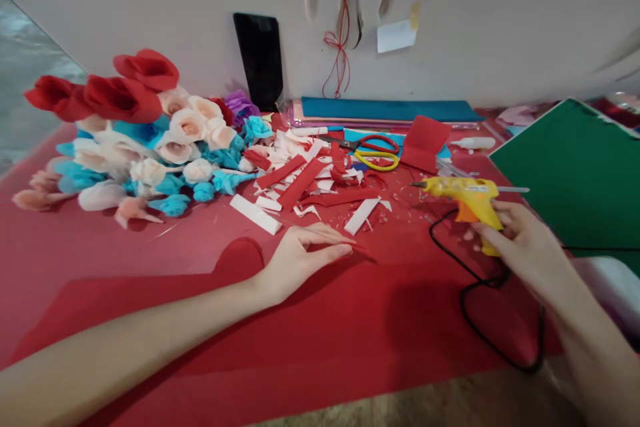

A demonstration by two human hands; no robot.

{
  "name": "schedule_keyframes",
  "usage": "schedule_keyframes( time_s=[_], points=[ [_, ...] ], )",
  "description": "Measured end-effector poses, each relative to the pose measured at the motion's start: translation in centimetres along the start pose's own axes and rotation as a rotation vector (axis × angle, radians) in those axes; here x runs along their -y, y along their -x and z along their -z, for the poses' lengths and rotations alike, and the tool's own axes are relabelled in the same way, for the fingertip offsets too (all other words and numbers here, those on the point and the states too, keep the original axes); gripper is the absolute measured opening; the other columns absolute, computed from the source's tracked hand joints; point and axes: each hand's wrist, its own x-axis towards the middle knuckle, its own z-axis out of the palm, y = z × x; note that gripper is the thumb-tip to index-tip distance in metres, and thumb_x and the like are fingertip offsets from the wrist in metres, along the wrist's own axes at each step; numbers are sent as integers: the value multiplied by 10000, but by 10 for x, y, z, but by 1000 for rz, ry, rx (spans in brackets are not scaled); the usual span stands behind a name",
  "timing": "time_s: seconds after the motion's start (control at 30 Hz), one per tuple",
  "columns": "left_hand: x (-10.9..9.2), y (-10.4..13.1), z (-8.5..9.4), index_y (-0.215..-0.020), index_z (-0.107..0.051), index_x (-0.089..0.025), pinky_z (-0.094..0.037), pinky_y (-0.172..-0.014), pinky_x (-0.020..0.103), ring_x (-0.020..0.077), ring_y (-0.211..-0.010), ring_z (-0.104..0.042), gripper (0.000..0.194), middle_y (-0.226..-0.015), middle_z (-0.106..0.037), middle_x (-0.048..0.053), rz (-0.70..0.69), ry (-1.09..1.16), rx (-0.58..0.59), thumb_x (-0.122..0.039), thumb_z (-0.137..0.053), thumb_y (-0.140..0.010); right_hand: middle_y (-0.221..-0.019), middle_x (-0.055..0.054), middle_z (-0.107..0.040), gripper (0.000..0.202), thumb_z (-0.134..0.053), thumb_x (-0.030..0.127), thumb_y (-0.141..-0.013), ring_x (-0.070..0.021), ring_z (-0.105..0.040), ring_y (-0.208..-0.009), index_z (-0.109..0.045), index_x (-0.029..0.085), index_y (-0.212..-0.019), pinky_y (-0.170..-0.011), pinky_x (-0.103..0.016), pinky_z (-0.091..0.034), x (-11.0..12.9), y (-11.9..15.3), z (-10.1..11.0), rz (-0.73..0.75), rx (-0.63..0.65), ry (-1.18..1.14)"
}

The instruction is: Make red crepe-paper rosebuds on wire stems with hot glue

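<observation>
My right hand [520,237] is wrapped round the grip of a yellow hot glue gun [470,197], held above the table with its nozzle facing left. A clear glue stick [515,189] pokes out of its back, and a black cord [467,310] loops below. Near the table's middle, my left hand [295,260] pinches a thin red paper piece [363,251] between thumb and fingers; most of it is hidden or seen edge-on. Beneath that forearm lies a large red paper sheet [215,337], and a rounded red paper piece [240,257] lies beside the wrist.
Paper flowers [170,140] in red, cream and blue are piled at left. Red and white paper scraps [310,180] surround scissors [377,152]. A black phone or tablet [260,60] leans on the wall. A green board [575,173] stands at right, near a small white bottle [473,143].
</observation>
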Motion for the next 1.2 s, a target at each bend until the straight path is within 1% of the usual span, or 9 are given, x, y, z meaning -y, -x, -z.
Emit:
schedule_keyframes(
  time_s=[0.07, 0.23, 0.37, 0.47, 0.53, 0.63, 0.8, 1.03, 1.2],
  points=[
    [0, 0, 0, -633, -719, -185, -506, -738, 287, 159, -744, -620, 124, -763, -711, 53, -2, -3, 7, -236, -643, -717, -667, -30, -574, 276, -524, 345, -790, -134, -562, -510, -428, 187, -994, -493, -239, -476, 17, 5, -2, -67, 98, -85],
    [2, 0, 1, -708, -729, -181, -508, -700, 269, 157, -721, -618, 68, -749, -708, 55, -4, 21, 16, -203, -666, -694, -719, -30, -545, 456, -581, 392, -689, -134, -545, -517, -447, 185, -1072, -429, -226, -455, 38, 22, -9, -148, 135, -110],
    [5, -1, 1, -735, -727, -174, -508, -687, 264, 150, -707, -617, 75, -740, -709, 58, -49, 72, 25, -167, -665, -694, -868, -54, -571, 527, -629, 457, -583, -164, -562, -672, -510, 193, -1023, -519, -242, -481, 40, 33, -19, -46, 85, 45],
    [5, -2, 1, -730, -724, -165, -511, -678, 257, 147, -704, -618, 81, -744, -704, 59, -33, 84, 12, -136, -660, -692, -829, -40, -575, 614, -695, 474, -500, -148, -547, -610, -510, 205, -1021, -482, -232, -478, 41, 39, -28, -122, 44, 48],
    [5, -2, 1, -729, -723, -162, -515, -668, 253, 147, -697, -621, 83, -741, -699, 55, -17, 74, 2, -126, -662, -686, -766, -27, -572, 607, -726, 471, -464, -133, -527, -545, -520, 216, -974, -428, -216, -461, 42, 42, -33, -182, 3, 39],
    [5, -1, 1, -715, -721, -179, -516, -666, 246, 143, -699, -620, 90, -733, -700, 36, -34, 65, -4, -118, -663, -683, -756, -26, -568, 556, -724, 485, -481, -129, -520, -538, -523, 222, -927, -414, -206, -449, 43, 48, -38, -188, -12, 57],
    [6, -3, 2, -721, -723, -212, -521, -668, 226, 131, -702, -624, 112, -738, -709, 3, -39, 30, -12, -124, -663, -687, -764, -20, -536, 590, -669, 598, -502, -118, -491, -527, -495, 214, -915, -390, -207, -418, 40, 55, -40, -88, -9, 177],
    [7, -2, 1, -725, -722, -244, -525, -678, 172, 98, -708, -639, 132, -746, -716, -42, -57, 15, -40, -130, -665, -690, -807, -14, -537, 638, -642, 648, -502, -124, -488, -553, -478, 232, -957, -426, -232, -424, 36, 56, -43, -85, -40, 216],
    [6, -1, 1, -720, -722, -242, -532, -679, 165, 102, -717, -651, 127, -756, -721, -46, -44, -3, -42, -134, -658, -698, -802, -12, -533, 621, -636, 646, -518, -124, -482, -545, -466, 234, -949, -413, -234, -388, 37, 56, -43, -69, -37, 265]
  ],
)
